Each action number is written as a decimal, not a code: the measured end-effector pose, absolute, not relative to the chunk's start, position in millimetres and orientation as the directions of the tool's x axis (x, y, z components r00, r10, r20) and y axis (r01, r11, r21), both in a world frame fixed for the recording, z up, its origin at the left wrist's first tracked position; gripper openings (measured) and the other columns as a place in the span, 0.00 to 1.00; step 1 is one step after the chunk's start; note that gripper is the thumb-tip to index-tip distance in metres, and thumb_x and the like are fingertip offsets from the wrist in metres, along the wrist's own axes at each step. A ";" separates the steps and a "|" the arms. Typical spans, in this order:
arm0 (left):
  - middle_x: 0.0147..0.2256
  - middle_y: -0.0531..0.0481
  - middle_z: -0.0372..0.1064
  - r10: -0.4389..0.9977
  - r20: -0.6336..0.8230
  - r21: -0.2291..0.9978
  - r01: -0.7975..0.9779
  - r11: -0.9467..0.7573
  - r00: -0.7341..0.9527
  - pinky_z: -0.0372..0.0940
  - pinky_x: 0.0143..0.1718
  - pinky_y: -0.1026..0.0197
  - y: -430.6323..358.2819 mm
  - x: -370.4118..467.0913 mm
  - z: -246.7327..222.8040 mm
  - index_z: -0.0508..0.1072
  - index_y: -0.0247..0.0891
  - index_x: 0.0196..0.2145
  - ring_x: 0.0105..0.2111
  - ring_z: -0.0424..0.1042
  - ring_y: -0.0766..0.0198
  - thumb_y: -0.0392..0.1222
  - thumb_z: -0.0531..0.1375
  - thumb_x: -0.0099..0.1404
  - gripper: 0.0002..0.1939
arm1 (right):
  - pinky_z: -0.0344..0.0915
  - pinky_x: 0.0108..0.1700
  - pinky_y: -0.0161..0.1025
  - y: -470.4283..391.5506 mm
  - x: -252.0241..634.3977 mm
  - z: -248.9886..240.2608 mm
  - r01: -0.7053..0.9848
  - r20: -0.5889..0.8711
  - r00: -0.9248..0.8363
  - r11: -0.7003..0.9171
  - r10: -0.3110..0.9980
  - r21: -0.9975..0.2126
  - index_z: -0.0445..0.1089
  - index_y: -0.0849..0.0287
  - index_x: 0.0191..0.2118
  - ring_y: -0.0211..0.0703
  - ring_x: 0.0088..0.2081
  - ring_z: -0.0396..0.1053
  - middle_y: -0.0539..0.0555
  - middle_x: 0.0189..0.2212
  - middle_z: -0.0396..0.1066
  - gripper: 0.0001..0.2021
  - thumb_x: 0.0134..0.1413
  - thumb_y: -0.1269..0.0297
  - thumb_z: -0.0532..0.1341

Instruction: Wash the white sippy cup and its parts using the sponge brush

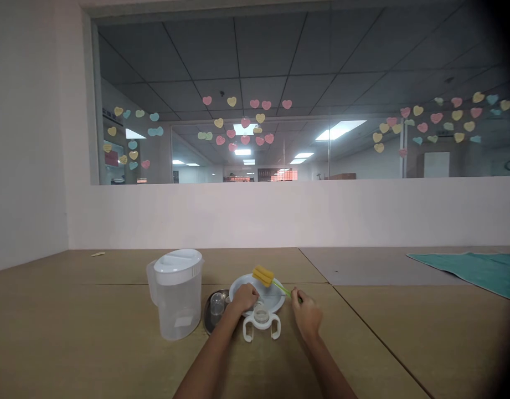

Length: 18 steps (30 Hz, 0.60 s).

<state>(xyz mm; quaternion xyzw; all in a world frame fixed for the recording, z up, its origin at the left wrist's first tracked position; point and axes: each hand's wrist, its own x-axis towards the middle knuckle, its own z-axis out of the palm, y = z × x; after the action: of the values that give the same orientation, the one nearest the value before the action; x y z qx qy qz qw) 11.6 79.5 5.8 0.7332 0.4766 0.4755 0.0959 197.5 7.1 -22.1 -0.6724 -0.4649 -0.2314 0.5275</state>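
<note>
My right hand [308, 315] is closed round the thin green handle of a sponge bottle brush [263, 275], whose yellow head is raised over the far side of a white bowl [237, 289]. Over the bowl's near left part, my left hand [245, 297] has its fingers curled against a clear baby bottle [261, 316]. The bottle's round opening, with a white two-handled ring about it, faces toward me at the bowl's near rim. Much of the bottle's body is hidden, and the brush head is apart from its opening.
Left of the bowl stands a clear lidded pitcher [178, 305]. Between them a metal tray [207, 317] holds a small clear cup [217, 306], partly behind my left forearm. A green cloth [474, 269] lies at the far right. A wall with a window [255, 216] closes off the table's back.
</note>
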 end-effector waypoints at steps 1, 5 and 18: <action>0.14 0.54 0.65 0.810 0.571 0.592 0.614 -0.522 0.138 0.59 0.21 0.64 79.1 11.0 6.1 0.66 0.39 0.11 0.18 0.65 0.65 0.32 0.64 0.44 0.11 | 0.44 0.22 0.35 6.7 197.1 -21.9 0.870 0.804 0.461 -0.011 0.376 -0.493 0.75 0.57 0.23 0.38 0.16 0.62 0.58 0.18 0.73 0.27 0.60 0.55 0.44; 0.18 0.55 0.69 0.862 0.454 0.586 0.654 -0.479 0.224 0.62 0.25 0.64 75.8 10.4 10.0 0.69 0.39 0.14 0.22 0.68 0.64 0.28 0.61 0.40 0.08 | 0.43 0.21 0.35 5.3 195.5 -20.7 0.880 0.817 0.449 -0.023 0.363 -0.474 0.75 0.56 0.21 0.37 0.15 0.60 0.57 0.17 0.71 0.26 0.60 0.55 0.45; 0.31 0.47 0.75 0.835 0.549 0.697 0.561 -0.446 -0.018 0.65 0.34 0.65 36.4 -8.5 10.1 0.72 0.37 0.32 0.31 0.74 0.64 0.36 0.57 0.57 0.05 | 0.42 0.21 0.34 11.1 196.7 -30.9 0.910 0.828 0.399 -0.057 0.393 -0.412 0.76 0.55 0.23 0.38 0.14 0.61 0.56 0.16 0.72 0.24 0.60 0.56 0.47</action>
<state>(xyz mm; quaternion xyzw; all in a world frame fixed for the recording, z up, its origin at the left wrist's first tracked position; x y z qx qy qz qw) -8.5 36.4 10.1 0.6871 0.5079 0.5010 0.1371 196.7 11.1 -30.9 -0.6775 -0.4807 -0.2631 0.4905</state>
